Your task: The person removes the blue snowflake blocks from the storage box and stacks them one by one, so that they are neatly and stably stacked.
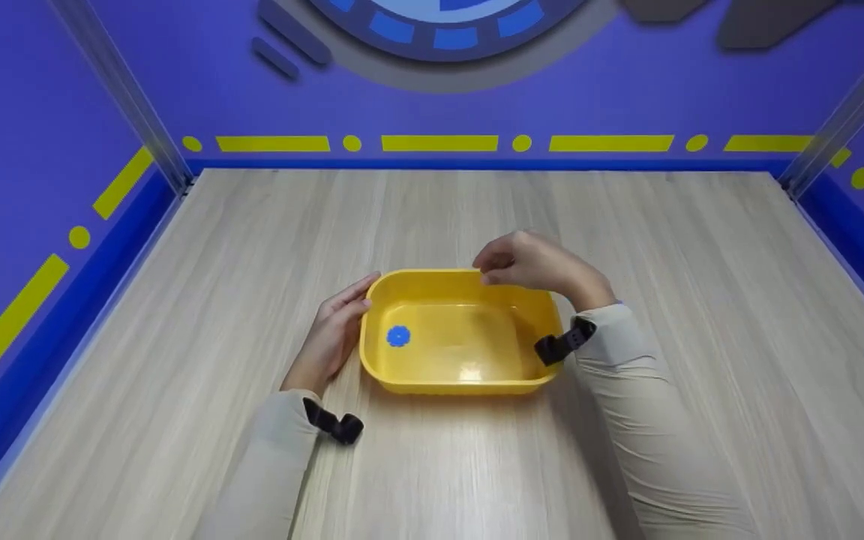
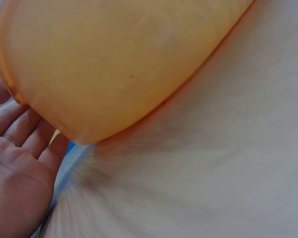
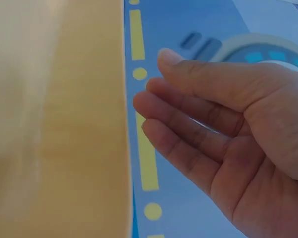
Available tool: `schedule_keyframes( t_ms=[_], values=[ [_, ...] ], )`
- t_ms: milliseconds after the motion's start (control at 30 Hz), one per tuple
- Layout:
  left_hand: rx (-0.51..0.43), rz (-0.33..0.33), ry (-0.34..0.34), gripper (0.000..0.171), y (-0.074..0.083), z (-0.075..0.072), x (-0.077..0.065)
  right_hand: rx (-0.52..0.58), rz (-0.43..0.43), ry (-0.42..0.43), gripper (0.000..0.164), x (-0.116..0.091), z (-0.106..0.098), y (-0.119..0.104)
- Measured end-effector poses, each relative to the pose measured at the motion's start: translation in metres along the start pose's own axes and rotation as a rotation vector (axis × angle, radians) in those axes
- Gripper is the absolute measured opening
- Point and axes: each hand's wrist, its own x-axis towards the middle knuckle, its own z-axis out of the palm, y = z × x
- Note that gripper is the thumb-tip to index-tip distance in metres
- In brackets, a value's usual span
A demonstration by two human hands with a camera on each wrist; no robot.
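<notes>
A yellow plastic basin (image 1: pixel 462 386) with rounded corners is in the middle of the head view. Inside it, toward the left, lies a small blue flower-shaped piece (image 1: pixel 398 336). My left hand (image 1: pixel 332 330) grips the basin's left side, its thumb at the rim and its fingers along the outside. In the left wrist view that hand (image 2: pixel 22 163) is beside the basin's smooth outer wall (image 2: pixel 119 69). Over the far rim, right of its middle, is my right hand (image 1: pixel 533 264), fingers loosely bent. Nothing shows between thumb and fingers of the right hand (image 3: pixel 213 119) in its wrist view.
A pale wood-grain table (image 1: pixel 267 247) carries the basin. Blue panels with yellow dashes and dots form a back wall (image 1: pixel 439 112) and side walls, with metal posts (image 1: pixel 132 97) at the corners. Each sleeve has a black wrist camera mount (image 1: pixel 338 426) on it.
</notes>
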Motion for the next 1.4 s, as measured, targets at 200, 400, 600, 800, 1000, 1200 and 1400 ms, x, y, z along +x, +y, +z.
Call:
schedule_keyframes(
  t_ms=[200, 400, 600, 800, 1000, 1200, 1400],
  values=[
    [0.022, 0.005, 0.006, 0.051, 0.0, 0.0, 0.0, -0.001, -0.086, -0.051, 0.025, 0.018, 0.018, -0.013],
    [0.015, 0.004, -0.002, 0.051, 0.0, 0.0, 0.0, 0.026, -0.113, -0.136, 0.029, 0.035, 0.035, -0.023],
    [0.011, 0.0, -0.009, 0.051, 0.0, 0.0, 0.0, 0.01, -0.089, -0.221, 0.031, 0.051, 0.052, -0.034],
    [0.009, 0.0, -0.014, 0.051, 0.0, 0.0, 0.0, -0.007, -0.087, -0.287, 0.029, 0.061, 0.067, -0.043],
    [0.001, 0.004, -0.027, 0.051, 0.0, 0.0, 0.0, -0.023, -0.078, -0.326, 0.028, 0.068, 0.077, -0.047],
    [-0.016, 0.005, -0.023, 0.051, -0.001, 0.0, 0.001, -0.048, -0.064, -0.335, 0.027, 0.072, 0.084, -0.05],
    [-0.001, 0.007, -0.023, 0.051, 0.0, -0.001, 0.0, -0.108, -0.075, -0.345, 0.025, 0.072, 0.091, -0.053]
  ],
)
